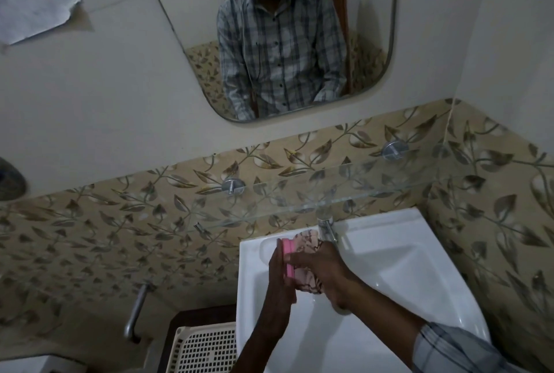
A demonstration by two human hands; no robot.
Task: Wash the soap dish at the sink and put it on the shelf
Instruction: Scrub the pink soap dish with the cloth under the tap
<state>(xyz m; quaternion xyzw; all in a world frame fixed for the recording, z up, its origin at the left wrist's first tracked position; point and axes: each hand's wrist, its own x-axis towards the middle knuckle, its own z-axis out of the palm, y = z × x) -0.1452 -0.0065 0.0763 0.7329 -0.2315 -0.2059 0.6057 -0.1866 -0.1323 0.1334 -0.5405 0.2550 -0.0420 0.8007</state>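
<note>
Both hands together over white sink: left hand gripping pink soap dish on edge, right hand pressing patterned cloth against it, just near tap. Glass shelf farther back, bare.

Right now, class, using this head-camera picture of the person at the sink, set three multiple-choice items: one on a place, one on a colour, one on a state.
1. Where is the glass shelf?
A. on the wall above the sink
B. below the sink
C. inside the mirror frame

2. What colour is the soap dish?
A. blue
B. pink
C. black

3. What is the soap dish's state?
A. lying on the glass shelf
B. resting in the basket
C. held over the sink

Answers:
1 A, the shelf's pegs sit in the leaf-patterned tiles above the basin.
2 B, its edge shows pink.
3 C, the left hand grips it while the right hand presses a patterned cloth against it.
</note>
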